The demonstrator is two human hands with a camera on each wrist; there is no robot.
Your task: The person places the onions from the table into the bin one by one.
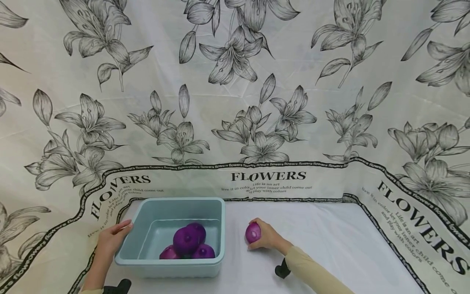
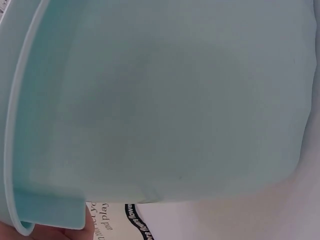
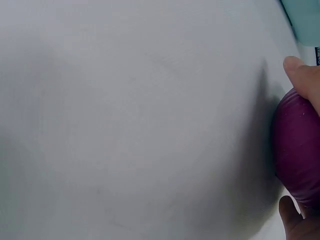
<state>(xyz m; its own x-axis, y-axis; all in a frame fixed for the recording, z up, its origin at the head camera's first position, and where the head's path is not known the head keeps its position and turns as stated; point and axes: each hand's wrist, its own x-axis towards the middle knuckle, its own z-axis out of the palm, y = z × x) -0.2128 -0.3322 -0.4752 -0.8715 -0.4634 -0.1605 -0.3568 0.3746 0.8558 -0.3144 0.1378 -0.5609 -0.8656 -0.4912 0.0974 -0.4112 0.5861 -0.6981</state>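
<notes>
A light blue plastic basin (image 1: 172,271) sits on the white cloth, left of centre. My left hand (image 1: 110,241) grips its left rim; in the left wrist view the fingers (image 2: 55,232) show beneath the rim's corner, with the basin's outer wall (image 2: 165,120) filling most of that view. To the right of the basin, my right hand (image 1: 269,237) holds a purple onion (image 1: 252,233) between thumb and fingers. The right wrist view catches part of this onion (image 3: 300,150) at its right edge, close to the cloth. Several purple onions (image 1: 186,241) lie together inside the basin.
The white cloth (image 1: 330,228) spreads under everything and reaches right of the hand. A flower-printed curtain (image 1: 235,122) stands behind and along both sides. Black wrist devices (image 1: 282,269) are worn at both wrists.
</notes>
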